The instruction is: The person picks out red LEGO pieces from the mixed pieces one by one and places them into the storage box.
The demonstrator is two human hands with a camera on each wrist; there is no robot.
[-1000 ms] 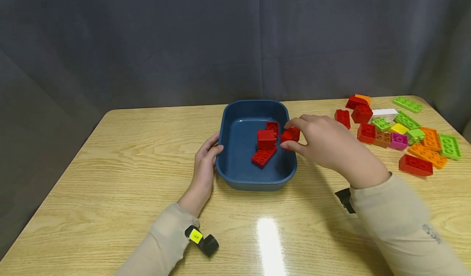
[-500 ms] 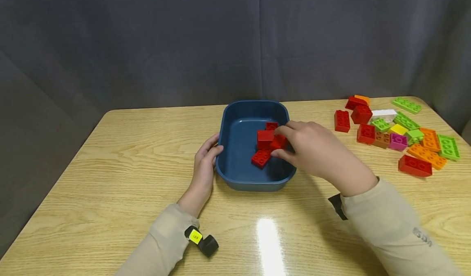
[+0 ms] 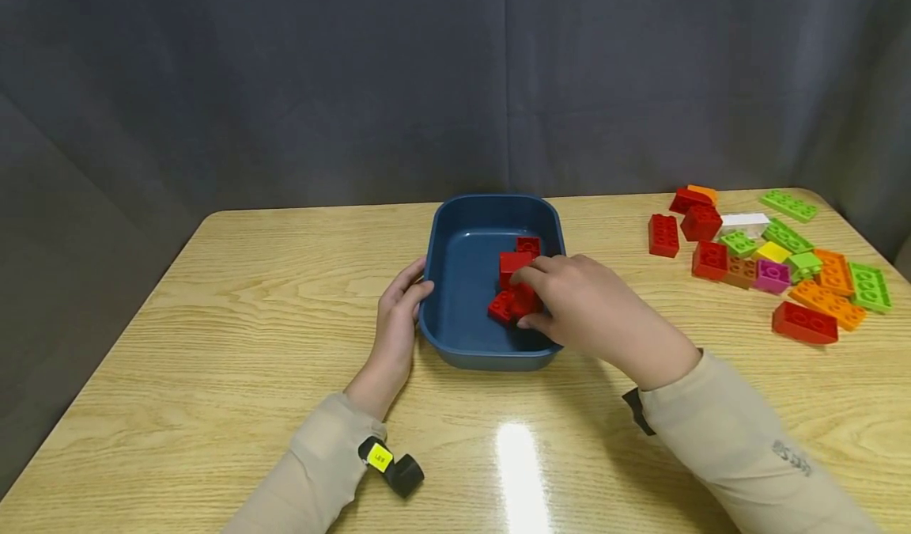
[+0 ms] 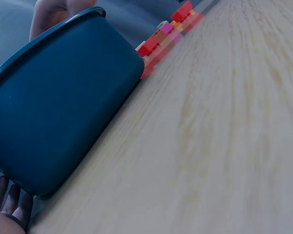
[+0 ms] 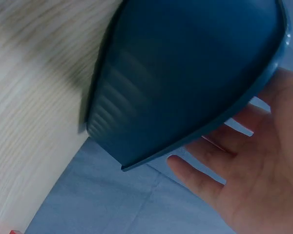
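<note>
A blue bin (image 3: 491, 361) stands on the table, with several red bricks inside. My left hand (image 3: 398, 316) rests against its left side, the thumb at the rim and the other fingers along the outer wall. My right hand (image 3: 591, 308) reaches over the right rim and pinches a red brick (image 3: 525, 301) between thumb and fingers, low in the bin. Close beside that brick lie another red brick (image 3: 514, 267), a studded red brick (image 3: 501, 306) and a small red brick (image 3: 527, 245). In the right wrist view, the bin wall (image 5: 185, 73) hides the bricks.
On the right of the wooden table (image 3: 270, 281) lie loose bricks: several red, orange and green ones, plus a white brick (image 3: 743, 225), a yellow brick (image 3: 772, 251) and a purple brick (image 3: 772, 276). A grey curtain (image 3: 356, 83) hangs behind the table.
My right hand has carried the red brick from over the bin's right rim leftward and down among the other red bricks. My left hand and the bin have stayed in place.
</note>
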